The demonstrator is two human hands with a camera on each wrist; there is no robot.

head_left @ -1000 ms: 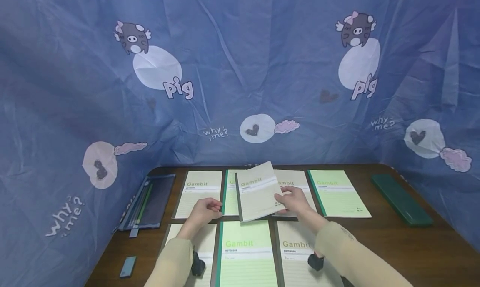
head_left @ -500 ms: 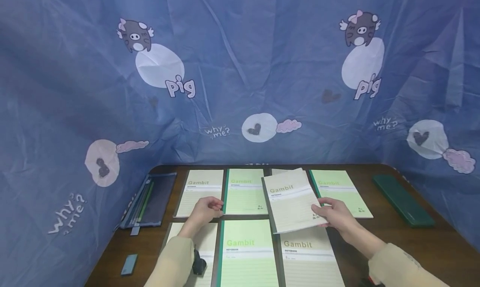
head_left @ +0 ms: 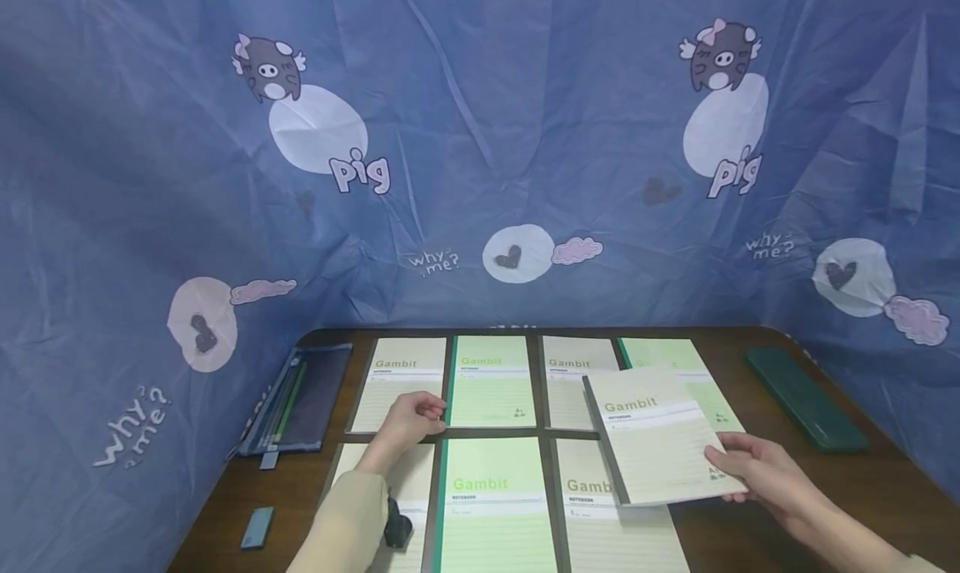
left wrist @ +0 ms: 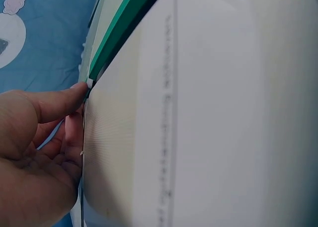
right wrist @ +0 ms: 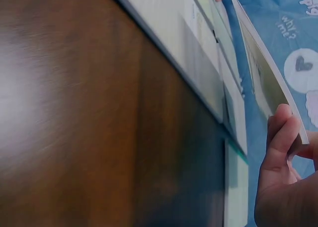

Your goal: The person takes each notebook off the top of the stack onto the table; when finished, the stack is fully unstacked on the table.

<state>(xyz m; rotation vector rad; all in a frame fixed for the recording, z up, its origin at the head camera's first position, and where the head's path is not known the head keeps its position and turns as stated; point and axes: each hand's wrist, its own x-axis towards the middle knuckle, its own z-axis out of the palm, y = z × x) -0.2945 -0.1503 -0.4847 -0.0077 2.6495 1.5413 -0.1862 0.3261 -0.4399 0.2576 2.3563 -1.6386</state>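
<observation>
Where notebooks lie, brown table.

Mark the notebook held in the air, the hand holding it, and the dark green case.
held notebook [head_left: 656, 435], head view, middle of its beige cover.
right hand [head_left: 765, 471], head view, back of the hand.
dark green case [head_left: 802, 398], head view, middle of its lid.

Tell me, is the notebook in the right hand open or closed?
Closed. The notebook shows its whole front cover with "Gambit", no pages spread; the right hand holds its corner above the table.
</observation>
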